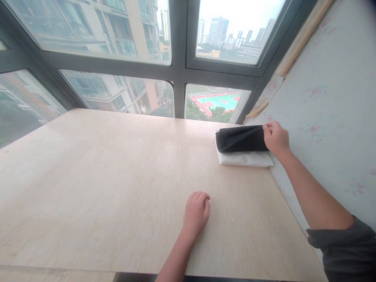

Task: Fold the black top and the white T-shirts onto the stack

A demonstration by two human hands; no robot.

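Note:
A folded black cloth point(242, 139) lies on top of a folded white item point(246, 159) at the right rear of the pale stone-like surface point(111, 184). My right hand point(275, 138) pinches the right end of the black cloth between thumb and fingers. Nearer to me, my left hand point(197, 209) rests on the surface with its fingers curled together, apart from the cloth. Nothing shows in the left hand.
Windows with grey frames point(179, 58) stand along the back edge of the surface. On the right, a wall with floral paper point(320, 113) borders it, with a strip of wood point(305, 37) by the window.

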